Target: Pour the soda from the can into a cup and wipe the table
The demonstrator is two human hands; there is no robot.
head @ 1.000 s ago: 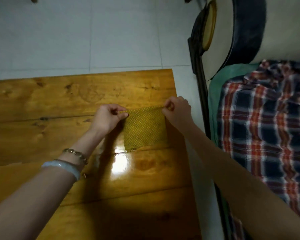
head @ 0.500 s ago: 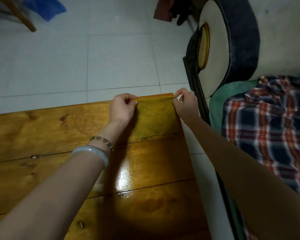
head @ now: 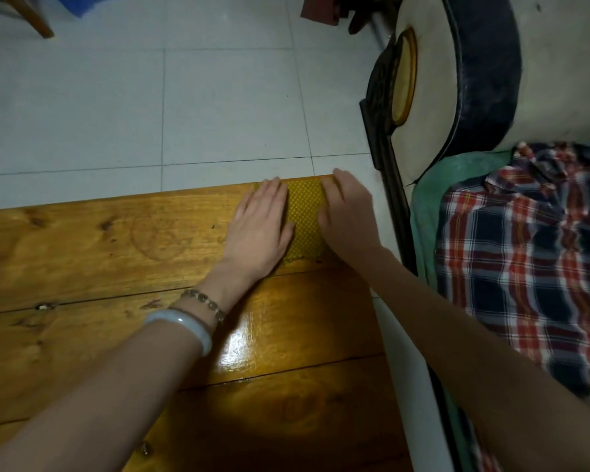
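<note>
A yellow mesh-patterned cloth (head: pixel 304 222) lies flat at the far right corner of the glossy wooden table (head: pixel 116 253). My left hand (head: pixel 258 229), palm down with fingers spread, rests on the cloth's left part. My right hand (head: pixel 346 216) presses flat on its right part, beside the table's right edge. Only a strip of cloth shows between the two hands. No can and no cup are in view.
White floor tiles (head: pixel 184 107) lie beyond the table's far edge. A dark-framed sofa with a round cushion (head: pixel 457 80) and a plaid blanket (head: pixel 525 267) stands close on the right. A wooden chair leg (head: pixel 36 18) is at the top left.
Both hands, earlier pinching the cloth's top corners and holding it up, have moved it to the table's far right corner, laid it down and flattened onto it.
</note>
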